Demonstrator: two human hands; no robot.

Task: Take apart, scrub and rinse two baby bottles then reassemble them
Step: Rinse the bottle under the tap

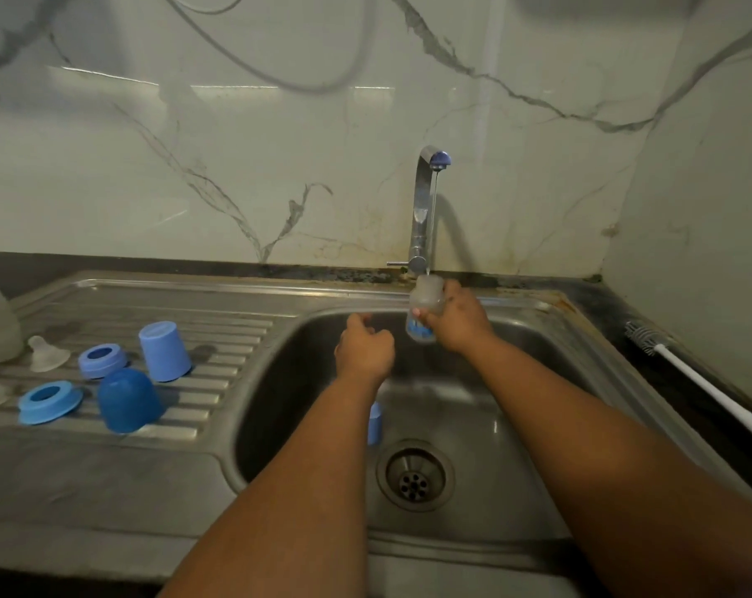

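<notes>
The right hand (458, 321) grips a clear baby bottle (425, 310) round its body, mouth up under the thin stream from the tap (426, 200), above the sink (516, 407); the left hand (365, 349) hangs loosely curled, holding nothing. The bottle looks light, stiff plastic, probably slippery when wet and heavier as it fills; a full wrap round the middle suits it best.
</notes>
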